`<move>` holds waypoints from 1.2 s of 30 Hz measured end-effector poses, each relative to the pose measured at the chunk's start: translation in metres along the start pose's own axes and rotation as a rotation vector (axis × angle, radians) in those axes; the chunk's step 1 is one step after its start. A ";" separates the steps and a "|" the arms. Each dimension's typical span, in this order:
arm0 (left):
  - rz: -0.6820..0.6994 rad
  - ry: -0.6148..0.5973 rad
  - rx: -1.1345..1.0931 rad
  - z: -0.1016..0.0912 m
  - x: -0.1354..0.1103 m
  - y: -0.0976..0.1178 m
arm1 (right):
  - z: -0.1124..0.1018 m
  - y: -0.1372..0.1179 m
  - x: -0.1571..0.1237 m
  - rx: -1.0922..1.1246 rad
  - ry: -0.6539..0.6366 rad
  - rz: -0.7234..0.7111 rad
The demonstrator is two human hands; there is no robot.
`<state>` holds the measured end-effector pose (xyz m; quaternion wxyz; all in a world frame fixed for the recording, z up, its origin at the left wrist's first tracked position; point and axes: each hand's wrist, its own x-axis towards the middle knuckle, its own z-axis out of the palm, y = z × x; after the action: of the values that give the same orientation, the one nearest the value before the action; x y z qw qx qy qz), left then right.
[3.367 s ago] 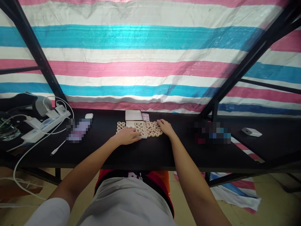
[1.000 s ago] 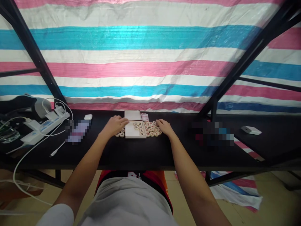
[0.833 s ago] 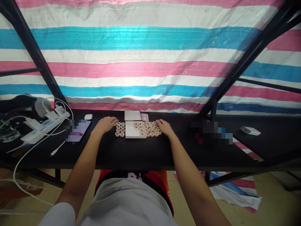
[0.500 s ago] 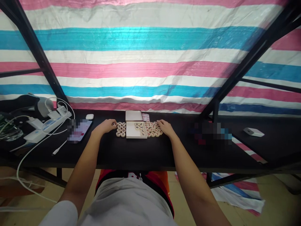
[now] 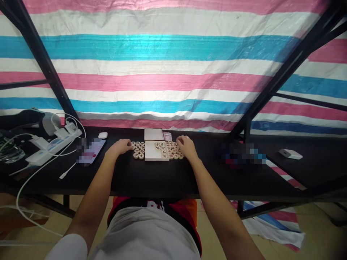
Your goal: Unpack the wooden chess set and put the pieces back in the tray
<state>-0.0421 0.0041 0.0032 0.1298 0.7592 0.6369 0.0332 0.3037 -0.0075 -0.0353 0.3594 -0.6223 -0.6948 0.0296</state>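
Observation:
Round wooden Chinese chess pieces with dark characters (image 5: 139,151) lie in rows left of a shallow white box (image 5: 157,157). My left hand (image 5: 122,146) is at the outer edge of these rows, thumb and fingers closed on a piece at its upper left corner. Inside the box, several pieces (image 5: 163,148) lie toward its right side. Pieces with red characters (image 5: 175,156) are grouped right of the box. Over the back of that group is my right hand (image 5: 187,146), fingers bent down and drawn together; what its fingertips hold is hidden.
Behind the box lie its open lid (image 5: 153,134) and a printed paper (image 5: 167,136). To the left are a phone (image 5: 92,151), a white earbud case (image 5: 103,135), and a power strip (image 5: 54,147) with cables. A white adapter (image 5: 290,154) sits far right on the black table (image 5: 157,180).
My left hand has shifted slightly left, and more pieces show at its fingertips beside the left rows. My right hand has moved left, from the red group's outer edge to over its pieces.

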 end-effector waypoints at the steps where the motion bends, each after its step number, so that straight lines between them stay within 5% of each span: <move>1: 0.001 0.005 -0.006 -0.001 0.000 0.000 | 0.003 -0.012 -0.002 0.011 0.006 -0.071; 7: 0.108 0.131 0.034 0.003 0.003 -0.001 | 0.025 -0.064 -0.019 -0.039 -0.201 -0.457; 12: 0.148 0.045 -0.016 0.009 0.006 0.000 | 0.028 -0.063 -0.022 -0.086 -0.260 -0.464; 17: 0.203 0.230 -0.031 0.005 -0.005 0.022 | 0.023 -0.061 -0.022 0.116 -0.294 -0.497; 20: 0.412 0.309 -0.060 0.013 -0.012 0.051 | 0.016 -0.052 -0.016 0.239 -0.191 -0.385; 24: 0.652 0.279 0.081 0.037 -0.016 0.083 | 0.002 -0.018 -0.002 0.264 0.033 -0.053; 29: 0.657 0.300 0.148 0.050 -0.014 0.089 | -0.011 0.016 0.006 0.229 0.074 0.224; 36: 0.676 0.240 0.126 0.048 -0.005 0.091 | -0.004 0.013 0.005 0.239 0.010 0.208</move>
<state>0.0544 -0.0224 -0.0210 -0.0112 0.9241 0.3614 0.1239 0.3165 -0.0016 -0.0363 0.4295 -0.6437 -0.6164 0.1457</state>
